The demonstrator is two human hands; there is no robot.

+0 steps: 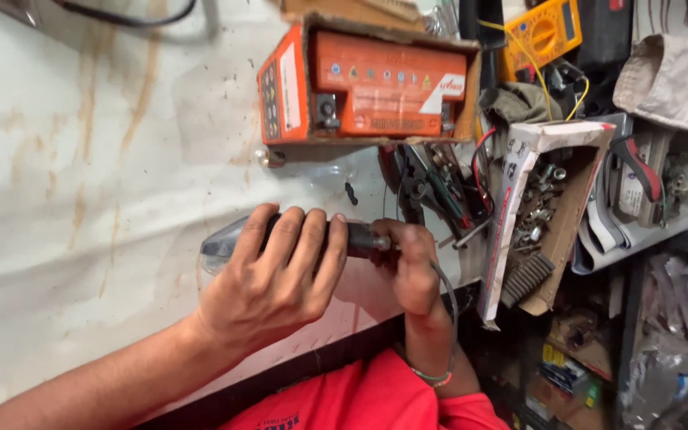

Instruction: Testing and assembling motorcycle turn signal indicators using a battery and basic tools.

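Observation:
My left hand (276, 275) wraps over a black stalk-shaped part (357, 237) that has a clear, greyish lens end (220, 243) sticking out to the left. My right hand (412, 267) pinches the small metal tip (381, 241) at the part's right end. A thin grey wire (446, 299) loops down from there past my right wrist, which wears a thin band. Both hands are over the near edge of a stained white worktop (81, 159).
An orange battery (388, 84) lies in an open cardboard box at the back. Pliers and hand tools (431, 187) lie right of my hands. A cardboard tray of bolts and nuts (539, 203), a yellow multimeter (543, 32) and cluttered shelves fill the right.

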